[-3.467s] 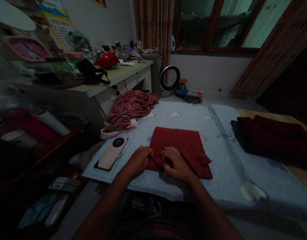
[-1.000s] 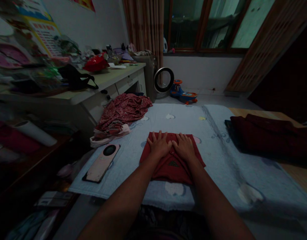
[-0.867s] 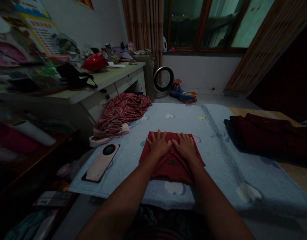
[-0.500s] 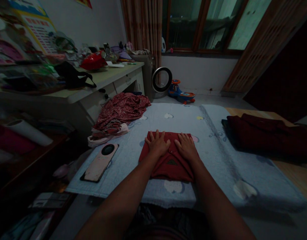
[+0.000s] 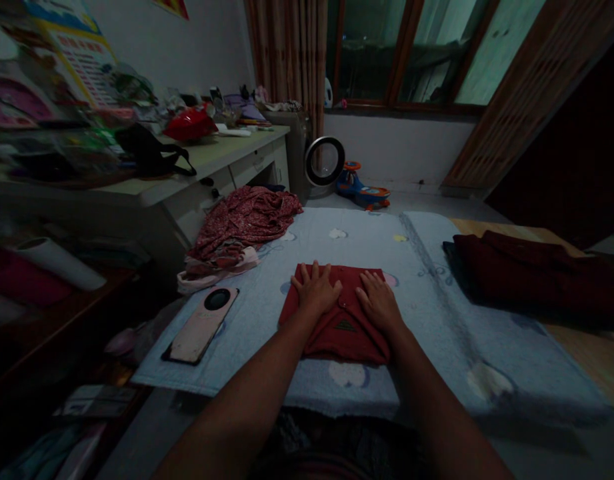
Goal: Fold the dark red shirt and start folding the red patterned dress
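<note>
A folded red shirt [image 5: 347, 340] lies on the light blue cloth [image 5: 337, 250], its collar and a dark label towards me. My left hand [image 5: 317, 288] rests palm down on the shirt's left half, fingers spread. On the right half, my right hand [image 5: 378, 298] lies flat as well, its fingers stretched away from me. Between the hands a small button shows on the front of the shirt. Neither hand grips the fabric.
To the left lies a phone [image 5: 201, 327]; beyond it is a heap of red patterned cloth [image 5: 249, 217]. Folded dark red clothes [image 5: 531, 277] are stacked at the right. A cluttered desk [image 5: 207, 160] stands at the left, and a toy ride-on car [image 5: 361, 187] is on the floor behind.
My right hand has shifted slightly to the right on the shirt. My left hand stays in nearly the same place, and the shirt remains folded.
</note>
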Demonstrator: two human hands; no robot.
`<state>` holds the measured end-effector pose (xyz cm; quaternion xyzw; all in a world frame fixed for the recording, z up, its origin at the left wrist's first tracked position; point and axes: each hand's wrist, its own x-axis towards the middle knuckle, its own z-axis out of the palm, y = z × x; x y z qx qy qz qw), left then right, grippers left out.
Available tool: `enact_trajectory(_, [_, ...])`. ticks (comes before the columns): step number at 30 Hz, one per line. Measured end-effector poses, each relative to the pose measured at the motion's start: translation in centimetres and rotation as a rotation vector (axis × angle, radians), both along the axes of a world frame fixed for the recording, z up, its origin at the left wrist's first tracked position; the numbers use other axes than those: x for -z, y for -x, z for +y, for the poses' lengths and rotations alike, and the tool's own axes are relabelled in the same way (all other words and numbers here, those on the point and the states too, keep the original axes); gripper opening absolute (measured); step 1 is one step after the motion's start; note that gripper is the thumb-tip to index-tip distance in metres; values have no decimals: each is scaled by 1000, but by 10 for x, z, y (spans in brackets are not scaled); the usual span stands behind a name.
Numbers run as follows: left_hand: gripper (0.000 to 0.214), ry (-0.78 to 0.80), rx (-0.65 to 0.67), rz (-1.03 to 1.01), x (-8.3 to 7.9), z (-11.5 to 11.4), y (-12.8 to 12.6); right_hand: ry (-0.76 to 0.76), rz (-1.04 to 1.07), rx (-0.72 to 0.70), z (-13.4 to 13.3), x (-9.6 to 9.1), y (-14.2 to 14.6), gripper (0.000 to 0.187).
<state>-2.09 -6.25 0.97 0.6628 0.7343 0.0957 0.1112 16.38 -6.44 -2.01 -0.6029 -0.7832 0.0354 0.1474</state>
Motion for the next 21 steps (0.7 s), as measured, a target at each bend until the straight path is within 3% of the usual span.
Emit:
enact_trajectory(9, [67,-13,3,-9,1,-1,1,-42,51,-24,-9,0,-8,54])
enact_trajectory(21, [67,2,6,1,-1,-2,1,17,2,26,-17,-1,-15,61])
